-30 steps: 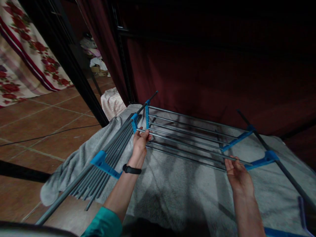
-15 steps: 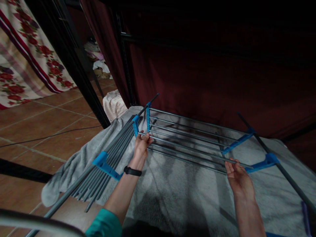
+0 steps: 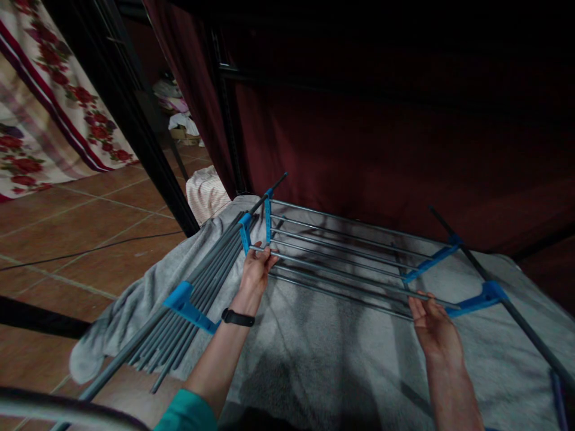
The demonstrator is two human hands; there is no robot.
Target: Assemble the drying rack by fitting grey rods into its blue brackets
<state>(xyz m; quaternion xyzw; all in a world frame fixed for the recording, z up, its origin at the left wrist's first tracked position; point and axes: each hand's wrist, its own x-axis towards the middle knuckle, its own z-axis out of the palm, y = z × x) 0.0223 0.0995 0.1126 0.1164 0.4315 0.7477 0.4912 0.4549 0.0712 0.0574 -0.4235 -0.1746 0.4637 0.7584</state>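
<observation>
A rack frame of grey metal tubes with blue plastic brackets lies over the bed in front of me. My left hand (image 3: 256, 269) grips the left end of a grey tube (image 3: 341, 273), close to a blue bracket (image 3: 245, 232). Near the tube's right end, my right hand (image 3: 433, 320) holds it from below with curled fingers, beside another blue bracket (image 3: 480, 298). Several thinner tubes run behind it between the far brackets. Below left, a blue bracket (image 3: 191, 308) sits on the long side pole (image 3: 130, 344), with no tube seen fitted in it.
Several loose grey tubes (image 3: 193, 311) lie bundled on the grey blanket (image 3: 314, 359) at the left. A black metal post (image 3: 148, 137) rises at the left, and a dark red curtain (image 3: 359, 167) hangs behind. A cable (image 3: 99, 245) crosses the tiled floor (image 3: 67, 227).
Both hands keep their hold on the same tube. The view has shifted very slightly, and the left hand and frame appear a touch lower and further left.
</observation>
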